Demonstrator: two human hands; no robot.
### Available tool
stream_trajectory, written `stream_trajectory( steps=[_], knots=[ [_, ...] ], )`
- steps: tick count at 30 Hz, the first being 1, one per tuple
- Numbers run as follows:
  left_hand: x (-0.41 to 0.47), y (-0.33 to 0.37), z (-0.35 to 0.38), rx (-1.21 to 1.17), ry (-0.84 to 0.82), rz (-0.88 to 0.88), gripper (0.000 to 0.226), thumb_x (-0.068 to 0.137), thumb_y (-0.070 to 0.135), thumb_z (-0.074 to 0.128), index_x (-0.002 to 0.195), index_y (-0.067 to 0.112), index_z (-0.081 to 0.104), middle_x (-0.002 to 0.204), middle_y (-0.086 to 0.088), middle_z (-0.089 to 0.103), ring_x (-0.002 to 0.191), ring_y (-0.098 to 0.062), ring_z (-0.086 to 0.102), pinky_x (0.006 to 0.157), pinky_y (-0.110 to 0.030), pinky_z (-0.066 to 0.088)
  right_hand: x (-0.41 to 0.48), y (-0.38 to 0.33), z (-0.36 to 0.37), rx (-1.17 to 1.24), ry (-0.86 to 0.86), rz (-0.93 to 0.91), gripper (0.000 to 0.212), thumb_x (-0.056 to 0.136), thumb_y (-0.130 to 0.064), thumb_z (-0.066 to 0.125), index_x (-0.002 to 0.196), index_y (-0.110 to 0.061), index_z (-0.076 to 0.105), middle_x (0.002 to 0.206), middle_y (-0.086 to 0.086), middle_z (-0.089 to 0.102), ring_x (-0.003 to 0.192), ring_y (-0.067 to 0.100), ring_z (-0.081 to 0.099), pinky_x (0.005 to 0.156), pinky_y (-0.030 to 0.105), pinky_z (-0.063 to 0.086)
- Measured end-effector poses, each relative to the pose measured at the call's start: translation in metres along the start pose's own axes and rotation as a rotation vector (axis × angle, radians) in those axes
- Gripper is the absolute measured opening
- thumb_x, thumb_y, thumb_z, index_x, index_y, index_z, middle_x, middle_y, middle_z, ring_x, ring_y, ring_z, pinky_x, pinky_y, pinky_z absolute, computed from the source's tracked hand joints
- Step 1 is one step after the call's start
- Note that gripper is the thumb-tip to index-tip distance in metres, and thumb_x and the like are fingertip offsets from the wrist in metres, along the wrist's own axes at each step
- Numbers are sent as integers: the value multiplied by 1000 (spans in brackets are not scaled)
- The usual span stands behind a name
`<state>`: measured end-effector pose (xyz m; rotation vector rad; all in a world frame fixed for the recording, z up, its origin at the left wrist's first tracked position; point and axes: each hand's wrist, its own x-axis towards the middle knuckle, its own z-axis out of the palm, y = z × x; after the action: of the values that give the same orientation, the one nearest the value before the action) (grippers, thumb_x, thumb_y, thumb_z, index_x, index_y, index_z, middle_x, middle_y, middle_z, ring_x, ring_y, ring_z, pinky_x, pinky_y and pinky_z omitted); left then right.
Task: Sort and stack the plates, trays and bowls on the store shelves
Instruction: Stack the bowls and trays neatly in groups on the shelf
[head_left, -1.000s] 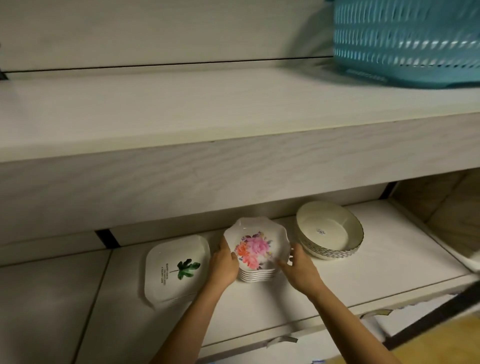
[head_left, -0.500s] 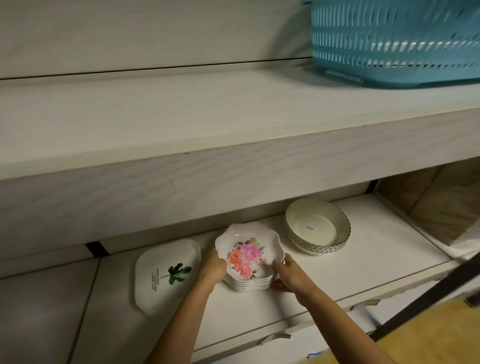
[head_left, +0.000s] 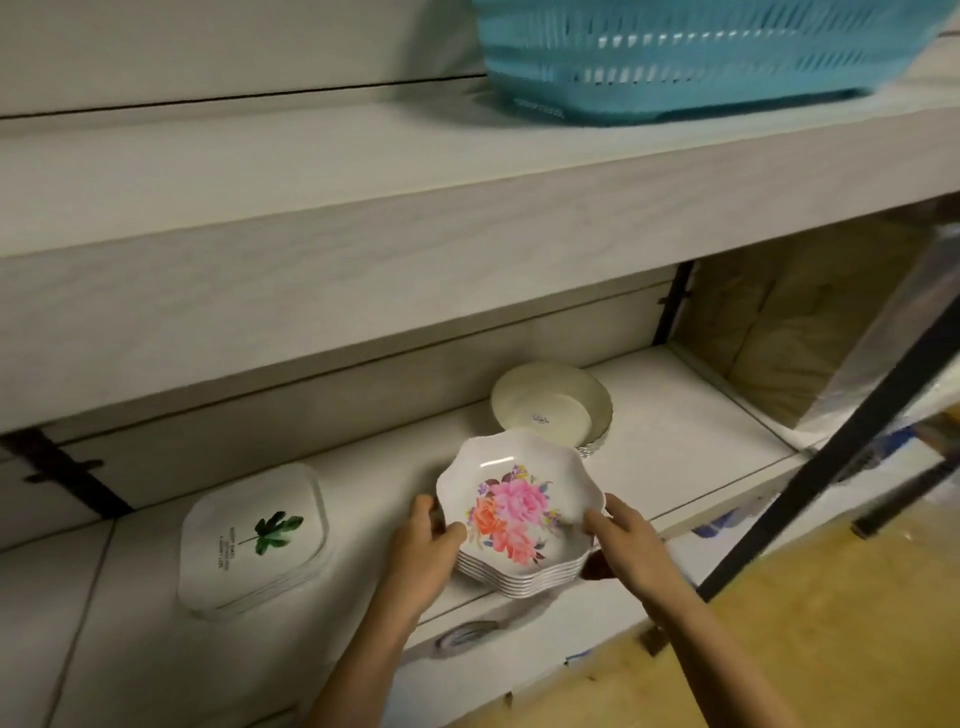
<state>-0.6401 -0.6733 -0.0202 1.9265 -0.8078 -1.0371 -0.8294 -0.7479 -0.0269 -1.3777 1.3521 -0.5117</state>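
A stack of scalloped white bowls with a pink and orange flower print (head_left: 519, 512) is held over the front edge of the lower shelf (head_left: 691, 441). My left hand (head_left: 423, 551) grips its left side, thumb on the rim. My right hand (head_left: 621, 540) grips the right side, fingers curled under the stack. Behind it stands a stack of round cream bowls (head_left: 550, 408). To the left lies a stack of square white plates with a green leaf print (head_left: 254, 535).
A teal slotted plastic basket (head_left: 685, 57) sits on the upper shelf (head_left: 363, 208), which overhangs the lower one. A black metal post (head_left: 831, 447) slants at the right. The wooden floor (head_left: 810, 634) shows below right.
Both hands have drawn the flower bowl stack from the middle of the lower shelf toward me, out to its front edge. The view has shifted to the right.
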Motion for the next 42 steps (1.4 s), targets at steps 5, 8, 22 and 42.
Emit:
stream_trajectory(
  steps=[5,8,22,42],
  knots=[
    [-4,27,65,-27,29,67,40,69,36,56,105,18,55,106,-1,69,98,-21,65,90,-49,53,19,7,-73,-53,19,-62,30,95,-20,42,121,-9,50,103,4,60,70,3,55,55,15,41],
    [-3,47,114,-62,63,77,21,74,35,56,94,29,56,103,3,70,97,-19,66,89,-47,53,35,12,-123,-58,-4,-48,29,96,-22,41,121,-10,43,92,-2,58,67,6,58,56,17,43],
    [47,103,264,-50,173,48,26,89,13,46,112,6,57,111,-14,66,98,-28,61,73,-26,39,132,38,-235,-18,-18,-8,24,94,-18,46,116,-9,51,110,17,59,100,40,62,84,49,55],
    [18,92,221,331,446,300,20,90,28,49,100,17,62,99,-3,71,86,-22,65,72,-28,47,110,9,-188,-414,63,-590,30,91,-18,54,120,-13,53,128,7,50,114,19,45,93,29,39]
  ],
)
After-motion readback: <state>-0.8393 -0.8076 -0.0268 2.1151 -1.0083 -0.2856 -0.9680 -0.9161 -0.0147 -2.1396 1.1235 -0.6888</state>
